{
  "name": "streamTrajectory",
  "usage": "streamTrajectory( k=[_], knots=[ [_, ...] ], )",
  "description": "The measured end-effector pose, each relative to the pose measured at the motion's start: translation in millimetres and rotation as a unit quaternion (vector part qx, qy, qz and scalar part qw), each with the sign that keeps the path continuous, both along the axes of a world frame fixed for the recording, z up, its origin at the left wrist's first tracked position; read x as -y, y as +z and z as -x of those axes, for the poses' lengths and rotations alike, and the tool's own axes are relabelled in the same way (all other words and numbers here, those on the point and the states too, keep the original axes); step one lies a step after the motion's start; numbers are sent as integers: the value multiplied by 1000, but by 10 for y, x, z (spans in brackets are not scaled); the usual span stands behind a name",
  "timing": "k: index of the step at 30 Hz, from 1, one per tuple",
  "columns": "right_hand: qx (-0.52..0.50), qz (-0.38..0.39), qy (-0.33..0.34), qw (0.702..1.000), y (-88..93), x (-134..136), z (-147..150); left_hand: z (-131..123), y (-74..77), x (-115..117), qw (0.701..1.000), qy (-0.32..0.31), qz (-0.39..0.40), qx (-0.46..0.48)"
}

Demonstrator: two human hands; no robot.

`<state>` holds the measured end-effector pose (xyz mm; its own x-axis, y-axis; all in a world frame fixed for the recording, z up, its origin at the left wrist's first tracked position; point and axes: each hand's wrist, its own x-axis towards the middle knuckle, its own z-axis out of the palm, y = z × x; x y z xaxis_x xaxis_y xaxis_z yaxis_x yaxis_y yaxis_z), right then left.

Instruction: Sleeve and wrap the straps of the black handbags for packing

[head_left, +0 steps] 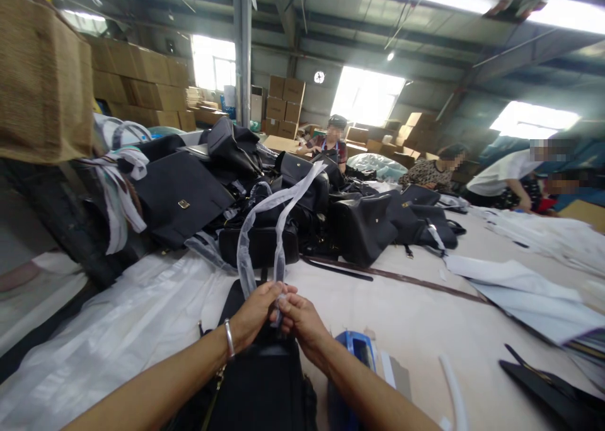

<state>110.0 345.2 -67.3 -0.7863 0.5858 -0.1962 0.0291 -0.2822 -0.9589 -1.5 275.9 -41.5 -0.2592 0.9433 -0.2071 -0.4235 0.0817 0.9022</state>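
Observation:
Both of my hands meet over a black bag [259, 387] that lies on the table in front of me. My left hand [259, 311], with a silver bangle at the wrist, has its fingers closed on a strap wrapped in clear plastic [255, 229]. Close beside it, my right hand [302, 317] pinches the lower part of the same wrapped strap. The strap rises from my fingers in a tall loop, and its far end stands up over the bags behind. My fingers partly hide the spot where they grip.
A pile of black bags [363, 226] spans the table ahead. By my right forearm sits a blue tape dispenser [357, 349]. White plastic sheeting [108, 330] lies at left, white sheets [520, 292] at right. Several people work across the table; a brown bag [42, 78] hangs upper left.

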Motion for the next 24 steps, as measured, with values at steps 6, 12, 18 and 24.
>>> streamTrajectory(
  k=[6, 12, 18, 24],
  knots=[
    [98, -179, 35, 978, -103, -23, -92, 187, 68, -3, 999, -26, -41, 23],
    [213, -352, 56, 910, -251, 52, -158, 232, -56, -25, 999, -28, -23, 33],
    [281, -429, 96, 853, -234, 61, -230, 271, -71, 95, 996, 1, 77, -35],
    [247, -512, 100, 816, 205, 100, -444, 530, 373, 1180, 982, 55, 105, -149]
  ],
)
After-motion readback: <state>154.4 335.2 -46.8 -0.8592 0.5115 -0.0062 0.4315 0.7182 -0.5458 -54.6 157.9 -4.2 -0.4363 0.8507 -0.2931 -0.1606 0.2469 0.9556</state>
